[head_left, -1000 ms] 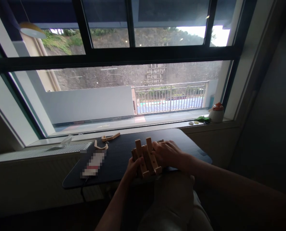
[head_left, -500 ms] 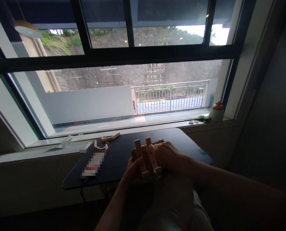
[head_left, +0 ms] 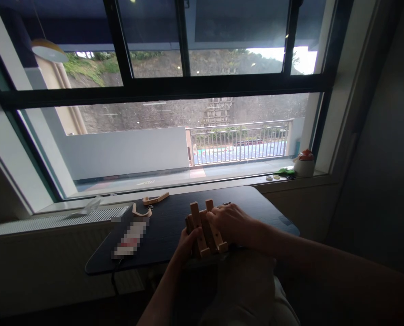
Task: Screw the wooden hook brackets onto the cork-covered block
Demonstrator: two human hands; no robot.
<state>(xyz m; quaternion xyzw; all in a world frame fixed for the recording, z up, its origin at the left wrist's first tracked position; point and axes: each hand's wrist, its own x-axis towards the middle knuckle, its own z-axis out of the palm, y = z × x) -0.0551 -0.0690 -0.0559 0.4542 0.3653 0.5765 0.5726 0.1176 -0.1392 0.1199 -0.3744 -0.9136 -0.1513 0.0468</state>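
Observation:
Two light wooden hooks, a left wooden hook [head_left: 199, 233] and a right wooden hook [head_left: 220, 244], lie side by side across a dark brown, rough wooden board [head_left: 207, 234]. Each hook is a flat strip with dark holes and an upturned lower end. My left hand [head_left: 187, 243] grips the board's left side, its thumb resting by the left hook. My right hand [head_left: 231, 221] is closed over the right hook's upper part, fingertips pressed on it. Whether those fingers also hold something small is hidden. All this is held over the near edge of the dark table [head_left: 256, 203].
On the table's left lie two more wooden hooks, a curved hook [head_left: 141, 213] and a longer hook [head_left: 156, 198], by some small dark pieces [head_left: 150, 207] and a blurred-out packet [head_left: 130, 240]. The windowsill holds a white pot with a red lid [head_left: 304, 164]. A radiator [head_left: 69, 224] stands left.
The view has tilted up slightly, so most things sit lower. My right hand has shifted a little left over the right hook. My left hand keeps its grip.

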